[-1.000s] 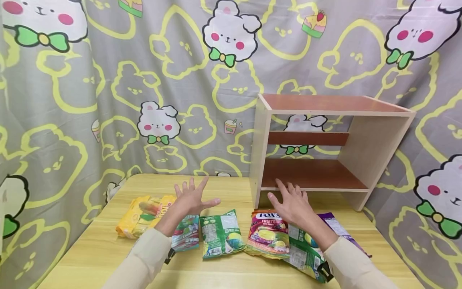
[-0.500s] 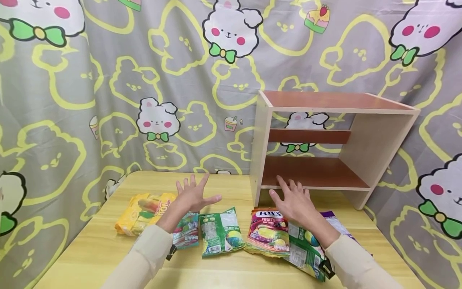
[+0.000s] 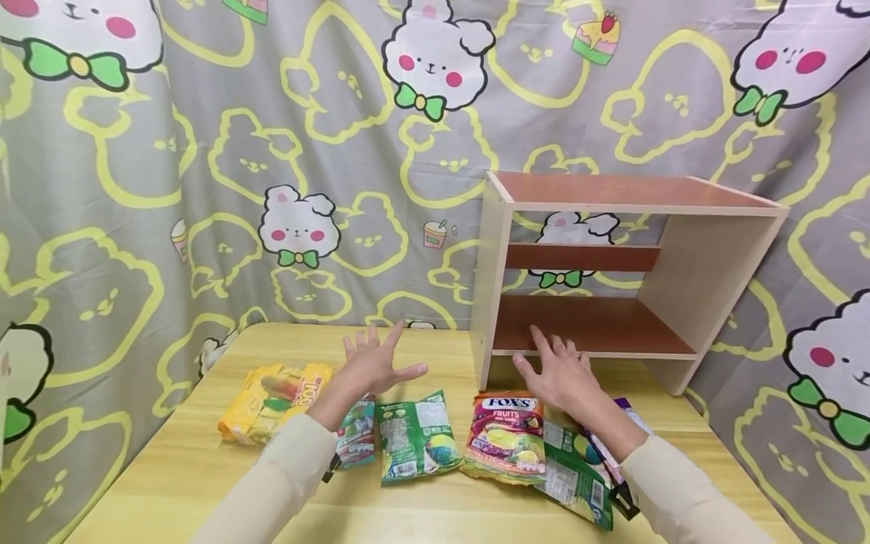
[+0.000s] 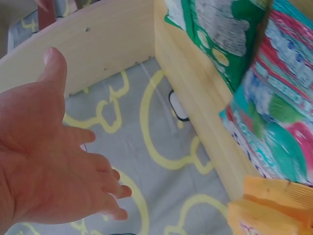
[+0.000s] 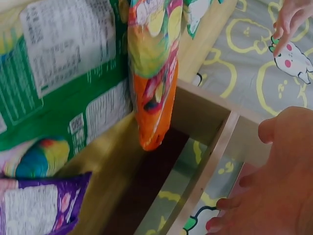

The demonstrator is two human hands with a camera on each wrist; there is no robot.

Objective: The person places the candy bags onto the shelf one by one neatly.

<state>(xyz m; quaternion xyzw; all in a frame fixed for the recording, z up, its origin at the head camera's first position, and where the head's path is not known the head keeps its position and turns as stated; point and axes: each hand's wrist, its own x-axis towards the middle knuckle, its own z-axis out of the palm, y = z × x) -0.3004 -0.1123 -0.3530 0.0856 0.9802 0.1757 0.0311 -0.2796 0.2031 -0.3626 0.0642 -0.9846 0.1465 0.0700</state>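
Observation:
My left hand (image 3: 370, 366) is held over the table with its fingers spread, holding nothing. Below it lie a teal candy bag (image 3: 357, 432), partly covered by my wrist, and a yellow bag (image 3: 261, 404). My right hand (image 3: 563, 378), fingers also spread and bare of any object, hovers in front of the shelf's lower board. Under and beside it are a red-and-orange Fox's candy bag (image 3: 506, 438), a green bag (image 3: 576, 472) and a purple bag (image 5: 44, 205), mostly behind my forearm. Another green bag (image 3: 418, 438) lies between the two hands.
A small wooden shelf (image 3: 578, 326) with reddish-brown boards stands at the back right of the light wood table (image 3: 408, 514). A grey curtain (image 3: 381, 166) with cartoon rabbits hangs behind and at both sides.
Both hands have drifted slightly to the right, still spread and holding nothing. The head view has tilted a little. The bags and the shelf have stayed in place.

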